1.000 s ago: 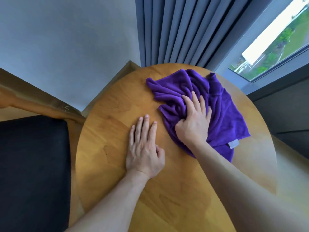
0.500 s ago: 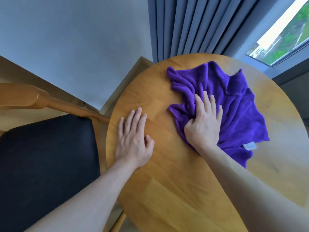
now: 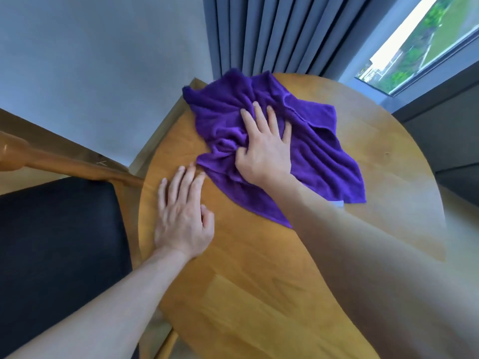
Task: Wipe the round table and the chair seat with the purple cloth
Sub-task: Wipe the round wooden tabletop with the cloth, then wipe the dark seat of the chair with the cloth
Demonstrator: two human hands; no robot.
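The purple cloth (image 3: 318, 149) lies crumpled on the far left part of the round wooden table (image 3: 259, 281), one corner hanging over the far edge. My right hand (image 3: 264, 149) presses down on the cloth with fingers spread and straight, the thumb tucked into a fold. My left hand (image 3: 181, 216) rests flat on the bare wood near the table's left edge, its fingertips just short of the cloth. The chair's black seat (image 3: 59, 250) is at the left, beside the table.
The chair's wooden armrest (image 3: 64, 164) runs toward the table's left edge. Grey curtains (image 3: 280, 32) hang right behind the table, with a window (image 3: 425, 40) at the upper right and a pale wall (image 3: 90, 60) at the left.
My right hand has pushed the cloth leftward and away across the table, up to the far left edge. My left hand stays flat on the wood.
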